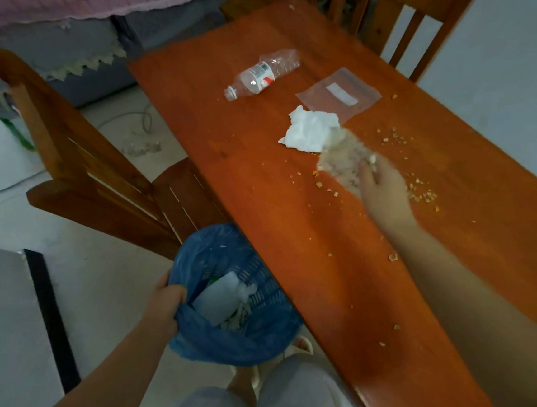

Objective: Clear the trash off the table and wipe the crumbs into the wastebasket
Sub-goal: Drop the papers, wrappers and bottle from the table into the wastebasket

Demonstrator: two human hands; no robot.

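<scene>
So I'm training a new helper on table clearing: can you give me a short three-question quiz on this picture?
1. True or false: the plastic bottle stands upright on the table.
2. Which hand grips the rim of the blue-lined wastebasket? A) left hand B) right hand C) neither
3. Fill in: beside the crumpled white tissue lies a clear zip ____.

Key: 1 false, it lies on its side. 2 A; the right hand is on the table with a blurred cloth, among the crumbs. 3 bag.
</scene>
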